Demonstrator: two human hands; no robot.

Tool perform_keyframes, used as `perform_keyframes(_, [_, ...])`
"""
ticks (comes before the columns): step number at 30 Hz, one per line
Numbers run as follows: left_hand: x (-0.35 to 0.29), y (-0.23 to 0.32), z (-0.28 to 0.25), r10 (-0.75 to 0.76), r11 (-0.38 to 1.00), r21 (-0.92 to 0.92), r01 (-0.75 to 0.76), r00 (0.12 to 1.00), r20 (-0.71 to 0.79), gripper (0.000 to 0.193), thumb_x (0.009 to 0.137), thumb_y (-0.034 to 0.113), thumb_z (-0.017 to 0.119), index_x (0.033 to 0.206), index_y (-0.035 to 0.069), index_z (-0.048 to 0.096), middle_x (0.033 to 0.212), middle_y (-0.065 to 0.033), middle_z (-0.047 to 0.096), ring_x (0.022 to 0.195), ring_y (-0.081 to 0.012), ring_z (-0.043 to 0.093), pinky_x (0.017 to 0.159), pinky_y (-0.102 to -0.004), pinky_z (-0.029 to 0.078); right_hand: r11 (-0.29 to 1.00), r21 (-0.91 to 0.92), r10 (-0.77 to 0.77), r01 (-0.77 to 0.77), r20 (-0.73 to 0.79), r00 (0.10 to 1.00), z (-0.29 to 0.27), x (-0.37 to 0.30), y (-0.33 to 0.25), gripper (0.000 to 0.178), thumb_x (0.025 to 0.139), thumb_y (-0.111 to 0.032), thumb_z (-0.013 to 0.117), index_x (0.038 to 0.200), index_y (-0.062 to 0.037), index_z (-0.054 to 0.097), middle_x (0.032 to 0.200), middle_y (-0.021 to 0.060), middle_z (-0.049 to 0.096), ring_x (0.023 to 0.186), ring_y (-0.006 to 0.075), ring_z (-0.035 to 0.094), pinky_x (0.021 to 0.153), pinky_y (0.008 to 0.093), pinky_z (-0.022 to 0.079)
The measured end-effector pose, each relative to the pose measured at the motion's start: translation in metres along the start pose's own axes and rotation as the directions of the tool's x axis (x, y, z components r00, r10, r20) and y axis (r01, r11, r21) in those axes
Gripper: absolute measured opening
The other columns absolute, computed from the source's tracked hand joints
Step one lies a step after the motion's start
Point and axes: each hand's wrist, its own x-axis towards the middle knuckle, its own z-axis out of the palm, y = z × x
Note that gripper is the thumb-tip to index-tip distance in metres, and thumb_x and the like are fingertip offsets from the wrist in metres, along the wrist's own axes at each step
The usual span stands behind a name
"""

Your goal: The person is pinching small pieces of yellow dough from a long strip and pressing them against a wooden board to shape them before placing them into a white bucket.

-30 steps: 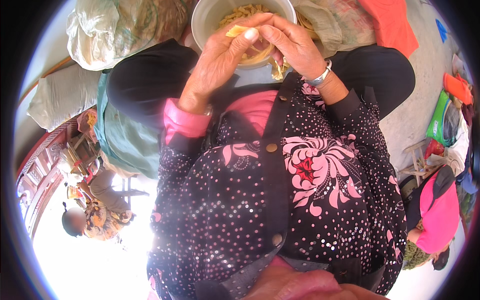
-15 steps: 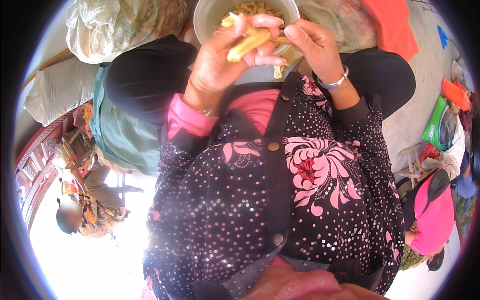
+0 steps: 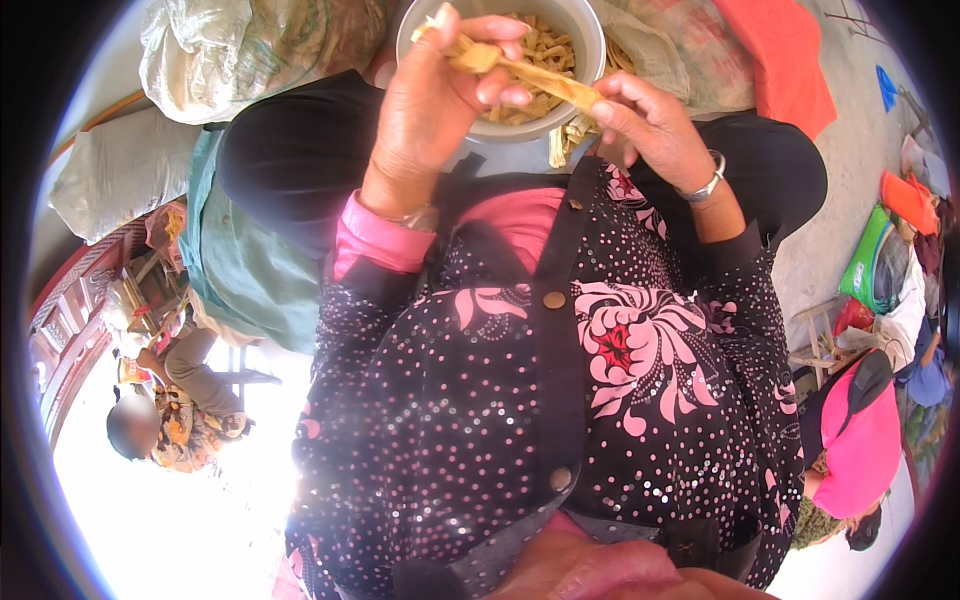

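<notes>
A flat, yellowish, fibrous strip [image 3: 552,83] is stretched between my two hands, above a white bowl. My left hand [image 3: 425,105] grips its thicker, folded end between thumb and fingers. A pale tip pokes out by the thumb. At the other end, my right hand [image 3: 655,125] pinches the strip between thumb and forefinger. I cannot tell the strip's exact kind. The white bowl [image 3: 593,42] holds many short folded pieces [image 3: 545,55] of similar yellow material. Beside the bowl's near rim, a bunch of pale strips [image 3: 562,142] lies partly hidden under my right hand.
Plastic sacks [image 3: 245,55] stand at the far left, with an orange-red cloth [image 3: 775,60] at the far right. A teal cloth [image 3: 245,260] lies by my left leg. One person [image 3: 190,410] sits at left, another in pink [image 3: 860,440] at right.
My right hand has moved right and slightly toward me, drawing the strip out straight. My left hand has turned and shifted slightly, and more of the bowl's contents shows.
</notes>
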Motion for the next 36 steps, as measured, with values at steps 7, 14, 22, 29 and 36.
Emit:
perform_keyframes(7, [0.003,-0.021,-0.013,0.058,0.892,0.448,0.058,0.969,-0.241,0.038,0.095,0.032,0.06,0.103,-0.005,0.065,0.073,-0.0055,0.06,0.052,-0.0033,0.044,0.054,-0.0227,0.05,0.996,0.006,0.082,-0.083,0.102,0.991,0.015,0.013,0.006,0.026,0.097,-0.027,0.057,0.107,-0.0026,0.058,0.077,0.0007,0.059,0.06,0.0041,0.057,0.044,0.0172,0.044])
perform_keyframes(14, [0.003,-0.021,-0.015,-0.046,0.816,0.548,0.181,0.967,-0.251,0.025,0.094,0.023,0.062,0.096,-0.002,0.065,0.064,-0.0017,0.055,0.047,-0.003,0.041,0.047,-0.0204,0.042,0.987,0.111,0.102,-0.114,0.113,0.988,0.037,0.025,0.002,0.033,0.096,-0.032,0.055,0.105,-0.0011,0.059,0.081,0.0039,0.062,0.068,0.0101,0.06,0.049,0.0231,0.049])
perform_keyframes(22, [-0.009,0.014,-0.013,0.06,0.967,0.254,0.004,0.968,-0.243,0.017,0.092,0.015,0.062,0.092,-0.002,0.062,0.063,0.0011,0.045,0.053,-0.0063,0.041,0.047,-0.0218,0.037,0.971,-0.086,-0.219,0.224,0.074,0.973,0.025,0.024,-0.017,0.034,0.099,-0.03,0.052,0.079,-0.0033,0.06,0.066,-0.0041,0.046,0.061,0.0052,0.04,0.055,0.0216,0.033])
perform_keyframes(29, [0.027,0.052,0.006,0.236,0.925,0.339,-0.171,0.958,-0.161,0.017,0.093,0.015,0.06,0.092,-0.002,0.064,0.065,0.0009,0.047,0.05,-0.0057,0.037,0.052,-0.0238,0.04,0.792,-0.447,-0.437,0.415,0.057,0.897,-0.016,0.062,-0.073,0.031,0.095,-0.031,0.056,0.082,-0.0028,0.059,0.064,0.0118,0.055,0.057,0.026,0.05,0.056,0.0348,0.041])
perform_keyframes(36, [0.081,0.109,0.022,0.43,0.802,0.495,-0.333,0.898,-0.094,0.017,0.092,0.013,0.062,0.093,-0.003,0.065,0.068,-0.0009,0.053,0.05,-0.0047,0.039,0.053,-0.024,0.044,0.473,-0.784,-0.651,0.402,-0.003,0.759,-0.043,0.116,-0.144,0.028,0.094,-0.031,0.054,0.079,-0.0077,0.057,0.063,0.0157,0.054,0.061,0.0378,0.054,0.052,0.0453,0.04])
